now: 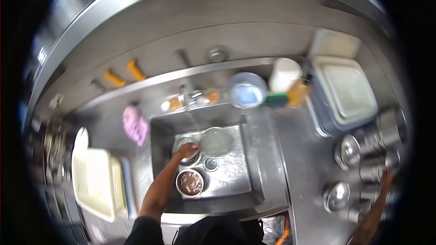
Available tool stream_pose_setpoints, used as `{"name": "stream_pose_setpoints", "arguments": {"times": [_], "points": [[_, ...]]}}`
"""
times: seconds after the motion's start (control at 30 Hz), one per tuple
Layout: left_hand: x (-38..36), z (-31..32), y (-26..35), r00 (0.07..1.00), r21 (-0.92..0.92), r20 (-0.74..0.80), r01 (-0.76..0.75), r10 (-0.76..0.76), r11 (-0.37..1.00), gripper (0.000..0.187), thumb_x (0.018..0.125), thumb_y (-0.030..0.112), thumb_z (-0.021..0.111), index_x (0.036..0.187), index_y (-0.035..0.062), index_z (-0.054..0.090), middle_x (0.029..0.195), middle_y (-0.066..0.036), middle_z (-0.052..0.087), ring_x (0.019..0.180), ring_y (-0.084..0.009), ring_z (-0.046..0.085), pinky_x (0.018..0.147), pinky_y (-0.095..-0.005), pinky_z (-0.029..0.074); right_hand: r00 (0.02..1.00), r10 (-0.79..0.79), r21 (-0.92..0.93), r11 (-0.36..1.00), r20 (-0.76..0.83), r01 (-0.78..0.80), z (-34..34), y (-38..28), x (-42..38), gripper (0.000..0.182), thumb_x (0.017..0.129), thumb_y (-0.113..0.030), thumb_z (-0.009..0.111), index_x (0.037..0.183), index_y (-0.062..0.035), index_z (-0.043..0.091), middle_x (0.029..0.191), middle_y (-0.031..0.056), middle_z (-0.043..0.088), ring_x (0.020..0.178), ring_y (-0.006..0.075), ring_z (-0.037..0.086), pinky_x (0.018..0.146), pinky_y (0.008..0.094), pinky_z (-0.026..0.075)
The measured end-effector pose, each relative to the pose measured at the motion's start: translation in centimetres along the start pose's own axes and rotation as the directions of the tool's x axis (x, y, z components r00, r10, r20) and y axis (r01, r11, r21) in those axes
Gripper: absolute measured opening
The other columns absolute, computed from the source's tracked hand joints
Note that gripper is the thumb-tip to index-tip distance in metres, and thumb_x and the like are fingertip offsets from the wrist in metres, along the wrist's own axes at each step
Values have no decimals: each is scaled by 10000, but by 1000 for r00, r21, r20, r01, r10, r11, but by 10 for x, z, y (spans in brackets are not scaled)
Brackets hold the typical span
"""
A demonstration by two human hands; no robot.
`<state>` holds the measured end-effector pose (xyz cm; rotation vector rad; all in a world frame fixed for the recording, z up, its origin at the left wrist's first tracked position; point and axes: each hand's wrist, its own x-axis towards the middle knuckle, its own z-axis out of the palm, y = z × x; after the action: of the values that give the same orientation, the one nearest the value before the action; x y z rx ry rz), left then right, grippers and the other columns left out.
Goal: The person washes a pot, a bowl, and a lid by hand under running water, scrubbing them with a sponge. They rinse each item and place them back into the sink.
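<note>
My left hand (188, 149) is down in the steel sink (252, 168), its fingers curled at the rim of a round metal bowl (194, 159) below the tap. Beside it lies a round, see-through or water-filled bowl (217, 142). Nearer to me in the sink stands a metal bowl of brownish liquid (190, 183). Far to the right, my right hand (387, 175) is at the stacked metal cups (371, 173), close to one shiny cup (393, 159). Blur hides its fingers.
A pink cloth (135, 124) and a cream plastic basket (93, 181) lie left of the sink. Behind it are the tap (196, 94), a grey-blue tub (247, 90) and a white container (285, 75). Lidded bins (345, 90) and metal bowls (337, 196) stand on the right counter.
</note>
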<state>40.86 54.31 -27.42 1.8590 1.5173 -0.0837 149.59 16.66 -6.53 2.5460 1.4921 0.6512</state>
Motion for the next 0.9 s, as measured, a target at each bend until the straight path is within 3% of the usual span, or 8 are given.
{"name": "stream_pose_setpoints", "arguments": {"times": [0.07, 0.1, 0.23, 0.3, 0.43, 0.6, 0.73, 0.9], "points": [[2, 17, -15, 981, -101, -22, 192, -195, 976, 498, 842, 517, 622, 1171, 147, 669, 1181, -184, 649, 1097, -369, 611, 953, -417, 477, 872, 237, -32, 968, 429, -248, -45, -39, 22, 488, 921, -345, 577, 1297, -36, 558, 1257, 210, 585, 1161, 405, 535, 1022, 462, 399], [-5, 25, -16, 972, -130, -23, 230, -235, 965, 498, 842, 517, 622, 1171, 147, 669, 1181, -184, 649, 1097, -369, 611, 953, -417, 477, 989, 38, -29, 999, 144, -34, -55, -57, 12, 466, 847, -268, 687, 1248, -48, 597, 1203, 214, 611, 1118, 408, 571, 930, 468, 462], [-18, 57, -28, 911, 165, -47, 411, -409, 897, 697, 794, 542, 665, 1366, 174, 513, 1463, -159, 426, 1339, -364, 414, 1096, -555, 302, 922, 381, 124, 920, -63, -372, -123, -169, 12, 361, 946, -297, 604, 1184, -28, 643, 1136, 168, 682, 1056, 326, 649, 899, 408, 500], [-24, 87, -33, 894, 379, 43, 399, -446, 835, 875, 783, 562, 672, 1475, 128, 357, 1536, -148, 322, 1441, -341, 256, 1125, -681, 72, 912, 285, 452, 882, -296, -129, -147, -259, 4, 206, 939, -171, 621, 1055, -22, 704, 1051, 130, 713, 945, 248, 681, 844, 364, 523], [-9, 126, -20, 906, 289, -402, 260, -129, 921, 541, 854, 237, 576, 1367, 98, 472, 1345, -156, 483, 1294, -329, 443, 1127, -556, 251, 960, 22, 774, 597, -280, 212, -227, -501, 23, 104, 882, -78, 689, 967, -20, 702, 957, 98, 710, 899, 194, 654, 851, 325, 502], [38, 157, 40, 988, 221, -145, 85, -53, 971, 589, 898, 384, 557, 1400, 100, 440, 1418, -147, 455, 1390, -300, 349, 1168, -553, 164, 853, -432, 872, 242, -295, 424, -263, -733, 89, 310, 851, -103, 706, 1141, -16, 638, 1105, 178, 667, 1041, 296, 640, 918, 368, 479], [65, 173, 40, 944, 548, 135, 183, -301, 816, 520, 979, 341, 351, 1426, 90, 434, 1520, -104, 378, 1472, -314, 193, 1161, -630, 3, 813, -578, 816, 434, -73, 382, -231, -855, 145, 601, 826, -246, 743, 1334, -45, 493, 1238, 234, 604, 1176, 384, 569, 991, 417, 453], [104, 229, 0, 989, 582, -74, 144, -125, 800, 340, 919, 224, 493, 1131, 57, 699, 1113, -154, 694, 1125, -342, 621, 1122, -657, 175, 755, -584, 643, 707, 298, 293, -168, -917, 164, 688, 777, -325, 751, 1340, -91, 432, 1270, 239, 565, 1172, 420, 552, 990, 483, 445]]}}
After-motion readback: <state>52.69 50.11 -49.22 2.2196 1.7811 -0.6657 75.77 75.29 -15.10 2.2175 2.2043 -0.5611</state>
